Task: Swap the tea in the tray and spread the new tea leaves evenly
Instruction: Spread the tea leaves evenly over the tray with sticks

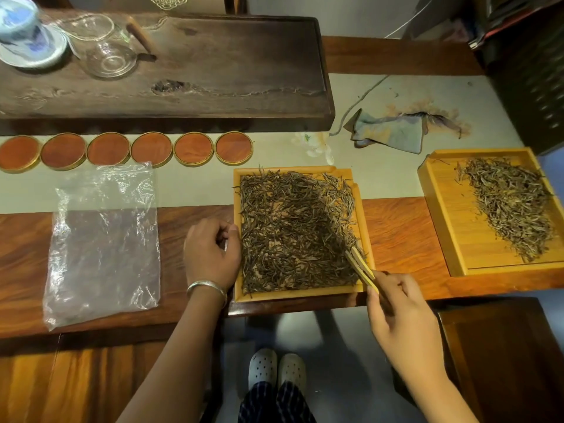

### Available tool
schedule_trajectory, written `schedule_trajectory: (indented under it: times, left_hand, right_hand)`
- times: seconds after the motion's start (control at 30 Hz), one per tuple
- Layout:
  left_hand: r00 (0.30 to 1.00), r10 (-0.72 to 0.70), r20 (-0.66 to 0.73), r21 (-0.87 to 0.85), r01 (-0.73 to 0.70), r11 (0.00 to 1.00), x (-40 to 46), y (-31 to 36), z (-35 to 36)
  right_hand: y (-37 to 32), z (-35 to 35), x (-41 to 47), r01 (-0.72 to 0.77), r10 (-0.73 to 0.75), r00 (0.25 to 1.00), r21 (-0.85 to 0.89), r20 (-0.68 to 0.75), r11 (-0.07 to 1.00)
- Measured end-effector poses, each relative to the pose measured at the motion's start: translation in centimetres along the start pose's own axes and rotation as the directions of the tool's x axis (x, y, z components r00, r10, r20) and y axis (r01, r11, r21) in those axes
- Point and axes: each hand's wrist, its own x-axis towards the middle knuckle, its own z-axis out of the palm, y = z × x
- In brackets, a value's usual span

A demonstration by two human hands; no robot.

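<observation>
1. Head view: my right hand (396,312) pinches the bamboo tongs (361,270), tips in the tea leaves (293,230) at the near tray (367,239)'s right edge.
2. Tongs' long axis runs up-left from my grip; the leaves lie that way.
3. My left hand (210,251), fingers curled, rests against the tray's left rim; whether it grips, can't tell.

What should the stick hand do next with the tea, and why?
Probably sweep the sticks in the right hand leftward, dragging leaves toward the thin patches near the tray's lower left, where wood shows through.
</observation>
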Motion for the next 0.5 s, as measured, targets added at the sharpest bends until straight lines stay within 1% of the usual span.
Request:
schedule_trajectory:
  times: [0.1, 0.17, 0.3, 0.37, 0.5]
  left_hand:
    - [1.0, 0.001, 0.0, 0.002, -0.001, 1.0, 0.0, 0.1, -0.1]
    - [1.0, 0.002, -0.001, 0.007, -0.002, 1.0, 0.0, 0.1, -0.1]
    - [1.0, 0.007, -0.001, 0.003, -0.007, 1.0, 0.0, 0.2, -0.1]
    - [1.0, 0.009, -0.002, -0.001, -0.009, 1.0, 0.0, 0.3, -0.1]
    - [1.0, 0.004, 0.004, -0.004, -0.004, 1.0, 0.0, 0.3, -0.1]
  right_hand:
    - [0.6, -0.4, -0.6, 0.015, -0.014, 1.0, 0.035, -0.018, 0.999]
    - [0.7, -0.7, -0.9, 0.013, -0.012, 1.0, 0.046, -0.006, 0.999]
    - [1.1, -1.1, -1.7, -0.007, 0.008, 1.0, -0.003, 0.029, 1.0]
    - [1.3, -1.4, -1.9, -0.009, 0.009, 0.999, 0.003, 0.033, 1.0]
    - [1.0, -1.8, -1.3, -0.005, 0.006, 1.0, 0.021, -0.009, 1.0]
